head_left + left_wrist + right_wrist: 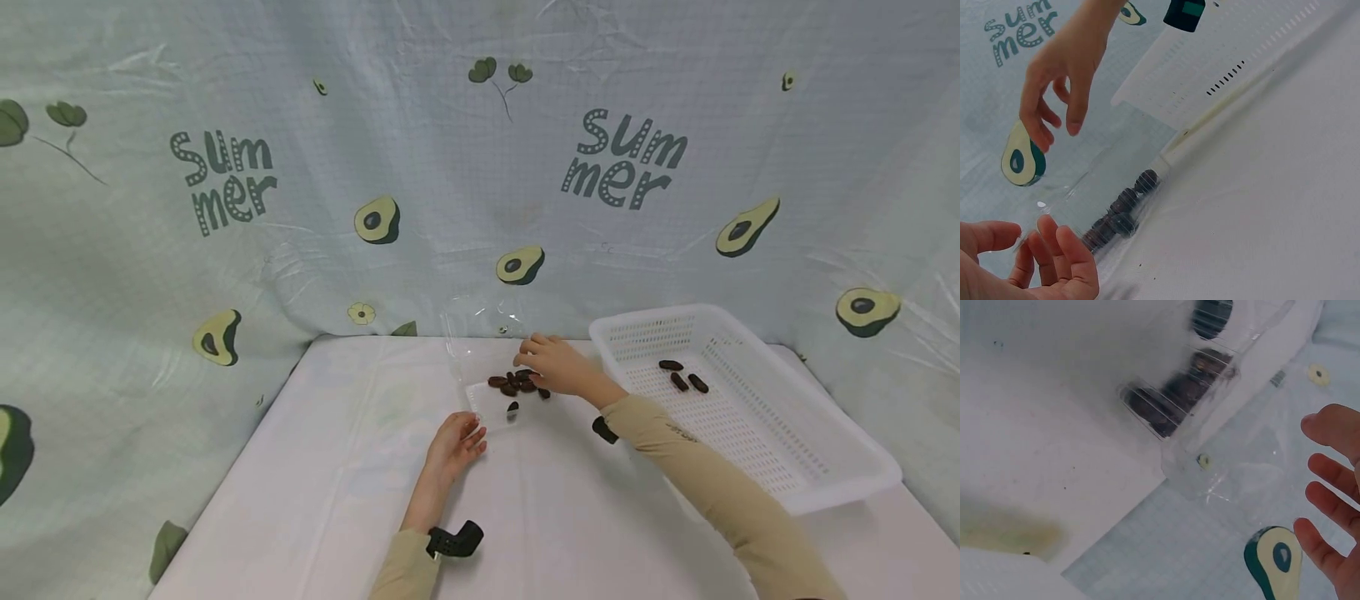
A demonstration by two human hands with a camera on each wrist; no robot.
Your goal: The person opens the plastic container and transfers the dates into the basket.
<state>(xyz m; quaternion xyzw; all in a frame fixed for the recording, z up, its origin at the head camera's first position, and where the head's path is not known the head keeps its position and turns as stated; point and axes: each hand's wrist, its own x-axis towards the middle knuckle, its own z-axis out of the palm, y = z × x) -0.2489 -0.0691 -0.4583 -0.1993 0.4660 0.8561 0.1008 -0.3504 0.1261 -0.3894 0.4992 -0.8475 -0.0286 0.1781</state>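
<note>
Dark brown pieces point(508, 389) — small, oval, date-like; a loose cluster in the clear container, below and just beside the right hand. Probably light; skins look wrinkled and glossy, so likely firm to slightly yielding and perhaps tacky. Best taken one at a time, across the middle, between thumb and forefinger.

Clear container point(489, 410) — thin plastic, likely very light, springy and easily dented; best steadied by the near rim.

Left hand point(453, 446) — at the container's near-left corner, thumb and fingertips appearing to pinch its plastic edge.

Right hand point(558, 365) — above the container's far-right side, thumb and fingers apart, nothing held.

Raised lid point(483, 321), clear: beyond the cluster, to the left of the right hand; a likely snag from the far side.

White basket point(810, 417), slotted: right of the right hand, holding three brown pieces point(679, 381). Its raised wall stands between hand and basket floor.

White tablecloth point(300, 492): beneath both hands. Printed curtain point(420, 125): beyond them.
</note>
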